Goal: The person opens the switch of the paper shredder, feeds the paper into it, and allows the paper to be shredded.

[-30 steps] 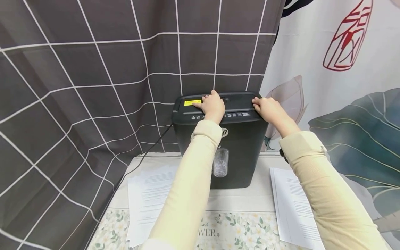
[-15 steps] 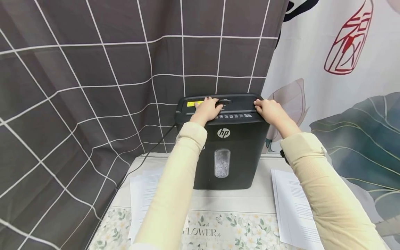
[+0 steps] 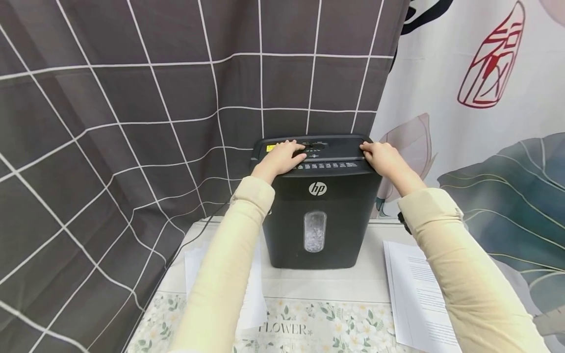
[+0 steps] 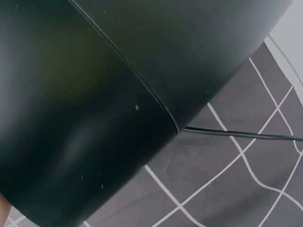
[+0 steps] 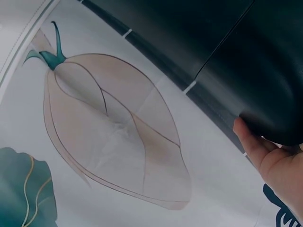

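Observation:
A black paper shredder [image 3: 340, 206] with an hp logo stands upright at the back of the table in the head view. Shredded bits show through its front window [image 3: 315, 232]. My left hand [image 3: 278, 159] rests on the left part of its top, fingers stretched toward the sliding switch [image 3: 315, 145]. My right hand [image 3: 383, 158] grips the right end of the lid, fingertips over the upper edge. In the right wrist view, fingers [image 5: 251, 142] lie along the shredder's rounded end. The left wrist view holds mostly the shredder's side [image 4: 118, 104], with the hand almost entirely outside it.
Printed sheets [image 3: 253, 294] lie on the left, partly under my left sleeve. Another paper stack [image 3: 415, 289] lies on the right. A black cord [image 3: 194, 239] runs from the shredder down the left side. A dark checked curtain [image 3: 176, 88] hangs close behind.
My left hand has slid left along the shredder's top, uncovering the switch and the hp logo. My right hand keeps its place at the right end.

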`<state>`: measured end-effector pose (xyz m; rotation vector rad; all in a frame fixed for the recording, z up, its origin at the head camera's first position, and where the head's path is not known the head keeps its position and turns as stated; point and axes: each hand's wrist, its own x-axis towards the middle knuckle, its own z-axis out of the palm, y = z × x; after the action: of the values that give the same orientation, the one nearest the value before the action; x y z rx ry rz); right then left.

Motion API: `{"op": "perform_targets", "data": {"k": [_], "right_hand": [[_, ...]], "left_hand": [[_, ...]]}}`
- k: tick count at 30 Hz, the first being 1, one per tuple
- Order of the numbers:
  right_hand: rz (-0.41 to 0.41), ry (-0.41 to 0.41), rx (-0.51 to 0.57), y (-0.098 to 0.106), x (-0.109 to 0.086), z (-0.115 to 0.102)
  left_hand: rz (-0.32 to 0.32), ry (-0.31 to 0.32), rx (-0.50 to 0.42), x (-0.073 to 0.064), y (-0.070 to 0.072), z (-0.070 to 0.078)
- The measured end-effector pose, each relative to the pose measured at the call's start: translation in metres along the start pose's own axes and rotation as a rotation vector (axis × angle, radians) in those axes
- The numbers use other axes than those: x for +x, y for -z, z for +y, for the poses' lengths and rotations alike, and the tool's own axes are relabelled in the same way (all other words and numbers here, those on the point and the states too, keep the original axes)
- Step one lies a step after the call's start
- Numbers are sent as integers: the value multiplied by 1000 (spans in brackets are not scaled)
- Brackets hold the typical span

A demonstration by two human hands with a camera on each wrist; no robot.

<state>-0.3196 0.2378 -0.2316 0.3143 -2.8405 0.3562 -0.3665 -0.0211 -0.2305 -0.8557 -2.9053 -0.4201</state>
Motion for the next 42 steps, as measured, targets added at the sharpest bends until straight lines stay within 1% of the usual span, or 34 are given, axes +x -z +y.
{"op": "perform_targets", "data": {"k": [3, 5, 8, 11, 14, 15, 19, 21, 22, 24, 25, 27, 30, 33, 36, 39, 42], "right_hand": [[43, -16, 23, 0, -1, 0], [95, -34, 39, 0, -3, 0], [201, -54, 68, -1, -8, -2], [308, -48, 109, -5, -14, -3], [402, -18, 164, -11, -20, -2], [431, -2, 180, -14, -23, -2], [534, 66, 241, -22, -31, -3], [576, 97, 263, -25, -35, -5], [595, 112, 273, -26, -37, -6], [630, 154, 287, -27, -42, -9], [643, 178, 293, -27, -45, -11], [672, 231, 304, -29, -50, -15], [714, 307, 330, -34, -57, -21], [762, 355, 350, -39, -65, -25], [793, 389, 381, -44, -74, -31], [787, 424, 405, -48, -81, -39], [793, 454, 437, -54, -86, -47]], "left_hand": [[18, -7, 40, -3, 4, 0], [53, 0, 76, -6, 6, 0], [144, 20, 119, -14, 8, 0], [244, 20, 119, -24, 7, -3], [335, -5, 78, -35, 2, -8], [376, -16, 60, -38, 0, -9], [564, -57, -16, -50, -9, -14], [664, -92, -55, -54, -14, -13], [704, -109, -72, -56, -16, -13], [768, -149, -118, -61, -21, -11], [787, -169, -149, -64, -24, -9], [810, -216, -204, -71, -30, -7], [814, -281, -291, -87, -39, -5], [818, -335, -332, -103, -46, -2], [810, -372, -354, -117, -50, 1], [794, -391, -366, -129, -53, 3], [786, -400, -378, -138, -56, 2]]}}
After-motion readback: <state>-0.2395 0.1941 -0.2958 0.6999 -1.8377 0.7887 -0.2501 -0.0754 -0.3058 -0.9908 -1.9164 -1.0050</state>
